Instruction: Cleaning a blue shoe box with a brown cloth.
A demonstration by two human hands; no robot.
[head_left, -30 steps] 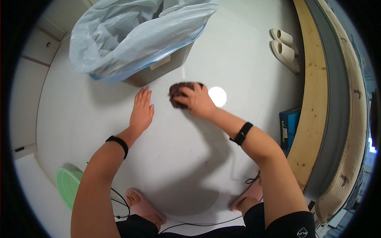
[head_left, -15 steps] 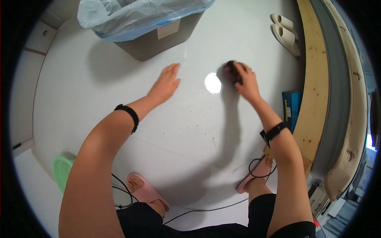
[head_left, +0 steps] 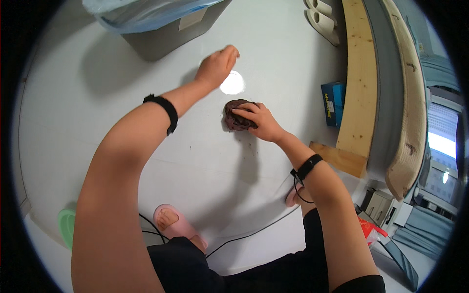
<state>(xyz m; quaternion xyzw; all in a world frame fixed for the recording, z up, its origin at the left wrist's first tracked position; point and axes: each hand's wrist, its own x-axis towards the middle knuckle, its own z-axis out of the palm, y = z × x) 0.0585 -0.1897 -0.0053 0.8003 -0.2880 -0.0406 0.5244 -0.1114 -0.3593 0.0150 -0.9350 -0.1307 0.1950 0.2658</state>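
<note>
My right hand (head_left: 261, 120) presses down on a crumpled dark brown rag (head_left: 237, 117) that lies on the pale glossy floor (head_left: 273, 63). Its fingers wrap over the top of the rag. A few small dark specks lie on the floor just below it. My left hand (head_left: 215, 68) hovers farther away and to the left, near a bright light reflection. The fingers are curled in and slightly blurred, and I see nothing in them. Each forearm wears a black strap.
A grey bin (head_left: 161, 39) with a pale blue liner stands at the far left. Along the right are a wooden bed frame (head_left: 359, 73), a blue box (head_left: 333, 103) and beige slippers (head_left: 322, 24). A green basin (head_left: 67, 227) is at lower left. Black cables (head_left: 249, 237) cross near my feet.
The rag has been drawn nearer and to the left across the floor under my right hand. My left hand has moved forward, its fingers going from stretched to curled. The view has shifted.
</note>
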